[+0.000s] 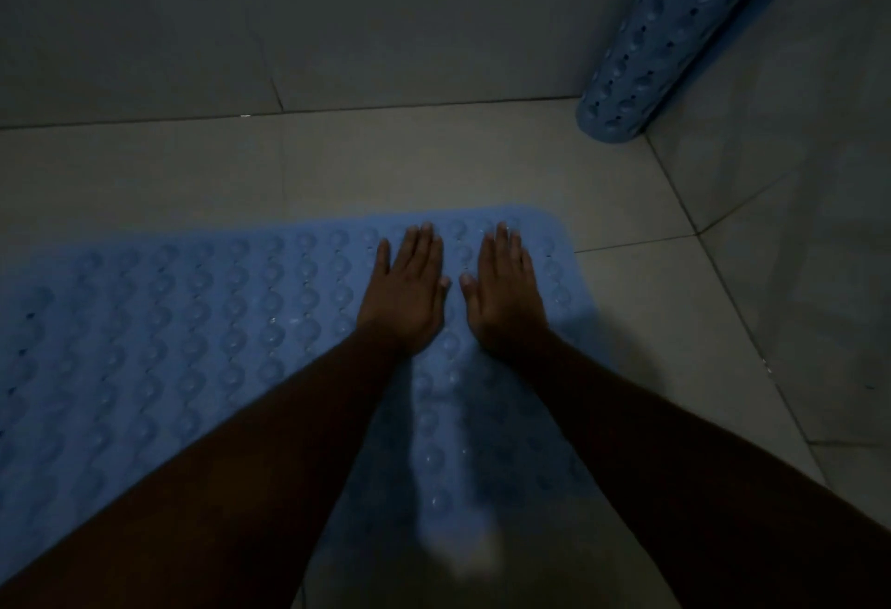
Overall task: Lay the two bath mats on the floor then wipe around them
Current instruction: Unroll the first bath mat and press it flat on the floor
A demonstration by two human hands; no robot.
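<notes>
Head view: left hand (405,293) and right hand (506,293) press flat-fingered, gripping nothing, on the laid mat (193,319); rolled mat (651,54) stands far right, nearer the right hand.

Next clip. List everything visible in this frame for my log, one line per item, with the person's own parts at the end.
Floor: one, pale grey tiles, across the middle and right of the view.
Walls: two, grey tiles, behind and to the right, meeting in the far right corner.
Flat bath mat: one, blue with rows of round bumps, spread on the Floor from lower left to centre.
Rolled bath mat: one, blue, standing on end in the far right corner.
Left hand: one, bare, palm down on the Flat bath mat near its far right end.
Right hand: one, bare, palm down beside it, thumbs close but apart.
</notes>
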